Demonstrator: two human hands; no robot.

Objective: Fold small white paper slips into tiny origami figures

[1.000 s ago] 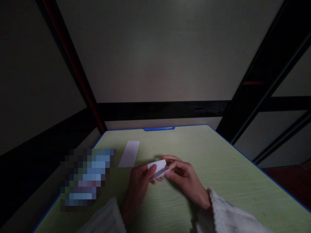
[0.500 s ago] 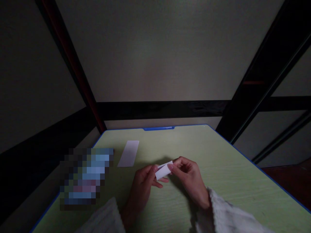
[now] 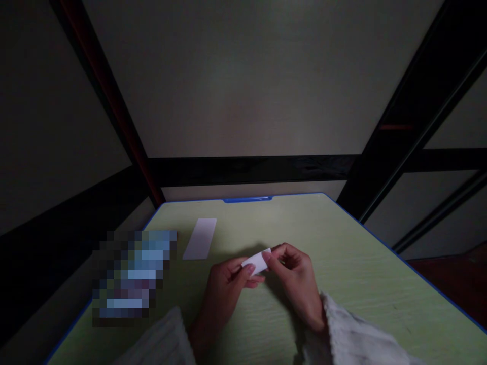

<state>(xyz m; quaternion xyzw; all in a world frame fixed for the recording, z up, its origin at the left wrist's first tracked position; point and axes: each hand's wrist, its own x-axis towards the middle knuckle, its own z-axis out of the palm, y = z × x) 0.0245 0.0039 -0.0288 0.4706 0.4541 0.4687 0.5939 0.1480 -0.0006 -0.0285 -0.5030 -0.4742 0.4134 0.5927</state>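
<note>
Both my hands hold one small white folded paper (image 3: 257, 262) just above the green table (image 3: 342, 263). My left hand (image 3: 224, 289) pinches its left end between thumb and fingers. My right hand (image 3: 294, 281) pinches its right end with the fingertips. A second white paper strip (image 3: 200, 238) lies flat on the table, further back and to the left of my hands. Both wrists wear pale fuzzy sleeves.
The table has a blue rim (image 3: 247, 198) and stands against a pale wall with dark beams. A blurred-out patch (image 3: 131, 276) covers something at the table's left edge. The scene is dim.
The small paper has been folded narrower between my fingers, and my hands have drawn closer together over it. The strip on the table has not moved.
</note>
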